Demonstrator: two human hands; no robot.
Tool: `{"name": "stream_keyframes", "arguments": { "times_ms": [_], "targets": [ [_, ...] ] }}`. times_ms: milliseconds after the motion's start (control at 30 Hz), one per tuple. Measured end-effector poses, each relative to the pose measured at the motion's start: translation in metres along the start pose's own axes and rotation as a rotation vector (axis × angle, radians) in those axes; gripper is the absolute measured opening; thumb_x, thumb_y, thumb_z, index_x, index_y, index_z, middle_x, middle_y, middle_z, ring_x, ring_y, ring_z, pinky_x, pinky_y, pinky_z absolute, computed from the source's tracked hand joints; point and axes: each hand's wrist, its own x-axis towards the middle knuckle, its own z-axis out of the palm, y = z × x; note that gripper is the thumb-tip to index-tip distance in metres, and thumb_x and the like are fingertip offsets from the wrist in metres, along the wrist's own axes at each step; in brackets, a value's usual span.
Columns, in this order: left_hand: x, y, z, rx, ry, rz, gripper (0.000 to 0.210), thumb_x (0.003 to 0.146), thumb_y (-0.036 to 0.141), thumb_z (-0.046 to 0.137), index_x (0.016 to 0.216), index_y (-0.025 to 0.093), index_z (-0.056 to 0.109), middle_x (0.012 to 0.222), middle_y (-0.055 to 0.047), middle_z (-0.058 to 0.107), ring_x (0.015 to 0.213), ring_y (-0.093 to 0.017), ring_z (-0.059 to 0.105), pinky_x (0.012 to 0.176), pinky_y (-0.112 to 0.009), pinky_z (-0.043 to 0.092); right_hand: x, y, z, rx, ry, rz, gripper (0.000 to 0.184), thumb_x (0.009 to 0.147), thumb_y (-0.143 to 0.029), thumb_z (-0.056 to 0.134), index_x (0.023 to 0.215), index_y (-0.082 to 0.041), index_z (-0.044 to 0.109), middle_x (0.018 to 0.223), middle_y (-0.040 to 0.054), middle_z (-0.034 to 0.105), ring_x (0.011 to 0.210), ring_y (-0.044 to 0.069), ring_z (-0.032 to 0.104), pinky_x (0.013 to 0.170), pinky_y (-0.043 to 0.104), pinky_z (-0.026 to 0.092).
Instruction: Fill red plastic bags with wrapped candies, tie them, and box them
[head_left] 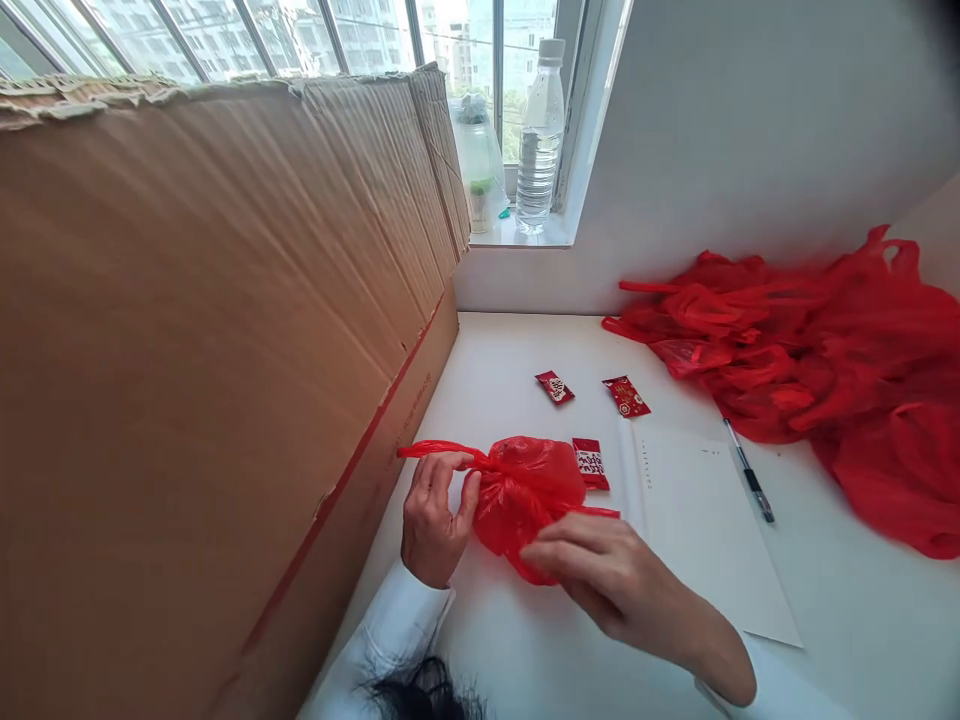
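- Along the left side, a tall cardboard box (225, 350) walls off the worktop (510, 645); its lower edge runs near the left hand and seems to leave that hand little room to swing outward.
- Beside the box, the left hand (431, 520) has thumb and fingers drawn together, pinching the gathered neck of a red plastic bag (529, 480); a twisted strap sticks out past the knuckles.
- Mid-worktop, that bag rests as a rounded bundle. Its neck looks drawn in, so closing it seems well along; whether a knot is finished cannot be told, and the loose ends appear left over.
- Behind it, on the window sill, a wrapped jar (478, 170) stands left of a water bottle (538, 150), both out of the way.
- Just beside the bag's right edge lies a red packet (592, 465); two more red packets (555, 387) (626, 397) lie farther back, apart from it.
- At the bag's lower right, the right hand (592, 560) has bent, bunched fingers; blur hides whether they grip any plastic.
- Farther right come a white sheet (705, 520), partly behind the right forearm, a pen (750, 472), and a heap of red bags (810, 350) against the wall.
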Motion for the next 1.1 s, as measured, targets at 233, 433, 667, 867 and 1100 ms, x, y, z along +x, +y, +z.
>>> {"name": "stream_keyframes", "arguments": {
  "times_ms": [233, 433, 667, 867, 1100],
  "targets": [
    [-0.002, 0.033, 0.015, 0.190, -0.218, -0.107, 0.027, 0.077, 0.035, 0.065, 0.096, 0.018, 0.056, 0.090, -0.007, 0.062, 0.084, -0.025, 0.054, 0.073, -0.037, 0.046, 0.051, 0.039, 0.002, -0.173, 0.088, 0.102, 0.047, 0.086, -0.003, 0.039, 0.126, -0.023, 0.048, 0.125, 0.0083, 0.055, 0.112, 0.021, 0.047, 0.087, 0.039, 0.048],
    [-0.001, 0.028, 0.009, 0.119, -0.399, -0.106, 0.009, 0.088, 0.019, 0.049, 0.086, 0.019, 0.057, 0.086, -0.004, 0.063, 0.084, -0.021, 0.054, 0.076, -0.036, 0.042, 0.050, 0.047, 0.003, -0.160, 0.008, 0.234, 0.021, 0.091, -0.012, 0.040, 0.092, -0.021, 0.060, 0.082, 0.0020, 0.064, 0.072, 0.014, 0.056, 0.067, 0.028, 0.043],
    [0.004, 0.004, -0.035, -0.027, -0.188, -0.074, 0.017, 0.088, 0.018, 0.050, 0.073, 0.022, 0.058, 0.070, 0.000, 0.057, 0.077, -0.018, 0.049, 0.070, -0.029, 0.042, 0.002, 0.034, -0.024, 0.015, 0.230, 0.556, 0.015, 0.088, -0.021, 0.045, 0.075, -0.020, 0.052, 0.066, -0.0023, 0.056, 0.057, 0.011, 0.046, 0.051, 0.023, 0.035],
    [-0.001, 0.019, -0.058, -0.116, -0.421, -0.060, 0.016, 0.086, 0.015, 0.046, 0.097, 0.021, 0.056, 0.099, -0.004, 0.059, 0.100, -0.020, 0.051, 0.087, -0.036, 0.044, -0.039, 0.029, -0.037, 0.045, -0.007, 0.507, 0.020, 0.090, -0.030, 0.045, 0.106, -0.023, 0.056, 0.100, 0.0050, 0.063, 0.076, 0.016, 0.060, 0.064, 0.029, 0.050],
    [-0.005, 0.056, -0.018, 0.076, -0.359, 0.121, 0.022, 0.085, 0.014, 0.051, 0.107, 0.019, 0.054, 0.103, -0.008, 0.063, 0.104, -0.026, 0.051, 0.086, -0.042, 0.045, 0.012, 0.000, -0.010, -0.172, 0.127, 0.278, 0.042, 0.087, -0.022, 0.051, 0.129, -0.024, 0.044, 0.122, 0.0095, 0.055, 0.114, 0.024, 0.051, 0.092, 0.041, 0.047]
  ]
}}
